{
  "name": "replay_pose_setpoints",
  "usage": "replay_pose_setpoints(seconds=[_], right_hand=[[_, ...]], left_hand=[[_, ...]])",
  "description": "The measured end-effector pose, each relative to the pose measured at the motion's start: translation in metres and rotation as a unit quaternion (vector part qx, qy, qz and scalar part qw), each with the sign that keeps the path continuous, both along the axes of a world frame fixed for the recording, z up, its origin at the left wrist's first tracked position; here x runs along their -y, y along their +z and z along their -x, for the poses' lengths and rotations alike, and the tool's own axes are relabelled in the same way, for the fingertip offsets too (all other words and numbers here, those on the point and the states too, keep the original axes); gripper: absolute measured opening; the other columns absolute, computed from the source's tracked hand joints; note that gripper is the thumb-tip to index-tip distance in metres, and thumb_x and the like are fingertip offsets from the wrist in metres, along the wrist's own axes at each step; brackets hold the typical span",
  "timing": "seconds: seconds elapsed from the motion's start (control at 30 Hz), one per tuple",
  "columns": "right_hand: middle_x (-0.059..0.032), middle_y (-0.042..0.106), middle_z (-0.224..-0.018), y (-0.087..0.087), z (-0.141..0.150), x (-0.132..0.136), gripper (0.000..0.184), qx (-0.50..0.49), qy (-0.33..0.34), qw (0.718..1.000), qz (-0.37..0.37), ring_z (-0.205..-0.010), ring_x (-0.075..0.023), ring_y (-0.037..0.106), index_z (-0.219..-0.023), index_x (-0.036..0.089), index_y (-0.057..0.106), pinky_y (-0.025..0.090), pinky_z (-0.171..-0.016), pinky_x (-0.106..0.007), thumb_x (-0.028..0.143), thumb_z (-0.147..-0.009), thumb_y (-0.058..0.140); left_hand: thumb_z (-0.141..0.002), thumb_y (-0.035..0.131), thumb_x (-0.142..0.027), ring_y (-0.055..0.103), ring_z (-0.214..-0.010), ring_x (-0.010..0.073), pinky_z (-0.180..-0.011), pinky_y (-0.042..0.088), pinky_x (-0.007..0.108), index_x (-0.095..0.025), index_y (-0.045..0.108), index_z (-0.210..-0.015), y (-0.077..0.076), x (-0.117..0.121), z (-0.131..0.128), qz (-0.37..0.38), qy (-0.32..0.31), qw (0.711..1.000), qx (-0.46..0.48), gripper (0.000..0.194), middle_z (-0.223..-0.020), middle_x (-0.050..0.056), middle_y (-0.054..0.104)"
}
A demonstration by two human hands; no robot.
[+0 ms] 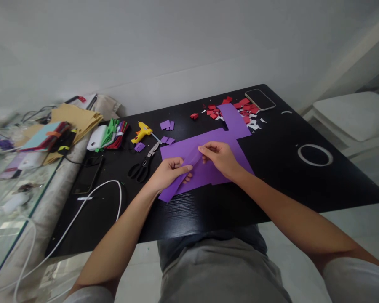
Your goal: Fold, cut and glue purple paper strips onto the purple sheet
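A narrow, smooth purple paper strip [169, 193] slants above flat purple paper sheets [207, 174] on the glossy black worktop [273, 176]; the left hand [172, 171] clasps its middle, the right hand [220, 156] pinches its far end.

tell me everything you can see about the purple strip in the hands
The strip is long, narrow, plain purple and looks like paper. It slants over a larger purple sheet, its near end reaching past the sheet's edge. The left hand grips it, thumb on top; the right hand pinches its far end.
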State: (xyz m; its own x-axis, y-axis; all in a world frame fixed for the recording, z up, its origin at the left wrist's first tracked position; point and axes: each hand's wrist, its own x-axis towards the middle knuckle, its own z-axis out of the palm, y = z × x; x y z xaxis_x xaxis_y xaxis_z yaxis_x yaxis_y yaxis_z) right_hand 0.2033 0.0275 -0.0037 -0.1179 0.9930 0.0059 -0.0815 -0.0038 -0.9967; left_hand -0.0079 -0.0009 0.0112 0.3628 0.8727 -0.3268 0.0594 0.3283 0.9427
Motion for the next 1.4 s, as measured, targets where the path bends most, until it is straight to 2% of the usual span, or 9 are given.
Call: replay_pose_setpoints(seconds=[0.13, 0.23, 0.6, 0.8, 0.93, 1.1, 1.23, 1.4], right_hand=[[0.0013, 0.064, -0.063, -0.001, 0.002, 0.003, 0.040, 0.002, 0.020, 1.000, -0.009, -0.058, -0.0148, 0.061, -0.074, 0.021, 0.069, 0.053, -0.063, -0.032, 0.057, -0.077, 0.084], [0.0015, 0.065, -0.062, -0.001, 0.005, 0.005, 0.040, 0.004, 0.031, 0.999, -0.011, -0.057, -0.0146, 0.061, -0.074, 0.021, 0.069, 0.052, -0.062, -0.031, 0.057, -0.076, 0.085], [0.0009, 0.065, -0.060, -0.002, 0.007, 0.006, 0.042, 0.022, 0.032, 0.999, -0.013, -0.055, -0.0150, 0.062, -0.074, 0.020, 0.069, 0.053, -0.059, -0.031, 0.059, -0.075, 0.085], [0.0010, 0.067, -0.062, -0.003, 0.008, 0.006, 0.040, -0.002, 0.035, 0.999, 0.009, -0.057, -0.0149, 0.064, -0.074, 0.021, 0.070, 0.055, -0.061, -0.031, 0.056, -0.073, 0.087], [0.0013, 0.071, -0.068, -0.002, 0.009, 0.008, 0.040, -0.063, 0.075, 0.993, 0.063, -0.059, -0.0139, 0.066, -0.080, 0.020, 0.072, 0.058, -0.064, -0.030, 0.052, -0.067, 0.093], [-0.0007, 0.075, -0.074, -0.002, 0.010, 0.012, 0.037, -0.072, 0.125, 0.987, 0.066, -0.062, -0.0139, 0.068, -0.086, 0.018, 0.076, 0.060, -0.068, -0.031, 0.043, -0.066, 0.094], [-0.0012, 0.075, -0.072, -0.004, 0.008, 0.010, 0.038, -0.071, 0.107, 0.990, 0.064, -0.064, -0.0158, 0.069, -0.083, 0.018, 0.076, 0.061, -0.070, -0.033, 0.044, -0.063, 0.095], [0.0006, 0.071, -0.070, -0.001, 0.003, 0.001, 0.040, -0.078, 0.021, 0.995, 0.050, -0.064, -0.0153, 0.066, -0.082, 0.020, 0.074, 0.061, -0.071, -0.034, 0.043, -0.059, 0.098]], left_hand=[[-0.078, 0.086, -0.052, 0.075, -0.068, 0.0160, -0.071, 0.062, 0.028, -0.012, 0.072, -0.088, 0.001, 0.002, -0.003, 0.001, 0.005, 1.000, 0.012, 0.044, -0.083, 0.010, 0.081], [-0.078, 0.086, -0.055, 0.076, -0.068, 0.0173, -0.069, 0.062, 0.028, -0.012, 0.074, -0.091, 0.000, 0.003, -0.006, 0.002, 0.007, 1.000, 0.020, 0.046, -0.083, 0.010, 0.081], [-0.069, 0.093, -0.048, 0.073, -0.062, 0.0163, -0.066, 0.061, 0.028, -0.012, 0.070, -0.075, 0.002, 0.004, -0.010, -0.002, 0.030, 0.999, 0.018, 0.043, -0.073, 0.009, 0.079], [-0.072, 0.091, -0.048, 0.073, -0.061, 0.0162, -0.066, 0.061, 0.028, -0.012, 0.071, -0.075, 0.002, 0.004, -0.009, -0.015, 0.026, 1.000, 0.003, 0.041, -0.075, 0.009, 0.080], [-0.073, 0.089, -0.049, 0.074, -0.063, 0.0167, -0.067, 0.063, 0.029, -0.012, 0.074, -0.080, 0.001, 0.004, -0.009, -0.024, 0.026, 0.999, 0.001, 0.041, -0.080, 0.010, 0.081], [-0.071, 0.091, -0.048, 0.074, -0.062, 0.0158, -0.066, 0.062, 0.027, -0.012, 0.074, -0.077, -0.001, 0.004, -0.009, -0.027, 0.036, 0.999, 0.004, 0.041, -0.079, 0.010, 0.081], [-0.071, 0.092, -0.049, 0.075, -0.064, 0.0168, -0.069, 0.063, 0.029, -0.011, 0.075, -0.083, -0.001, 0.004, -0.008, -0.012, 0.039, 0.999, 0.005, 0.043, -0.079, 0.010, 0.081], [-0.074, 0.089, -0.054, 0.074, -0.062, 0.0169, -0.065, 0.062, 0.028, -0.011, 0.075, -0.080, -0.001, 0.001, -0.004, 0.012, 0.017, 1.000, -0.002, 0.046, -0.079, 0.013, 0.081]])
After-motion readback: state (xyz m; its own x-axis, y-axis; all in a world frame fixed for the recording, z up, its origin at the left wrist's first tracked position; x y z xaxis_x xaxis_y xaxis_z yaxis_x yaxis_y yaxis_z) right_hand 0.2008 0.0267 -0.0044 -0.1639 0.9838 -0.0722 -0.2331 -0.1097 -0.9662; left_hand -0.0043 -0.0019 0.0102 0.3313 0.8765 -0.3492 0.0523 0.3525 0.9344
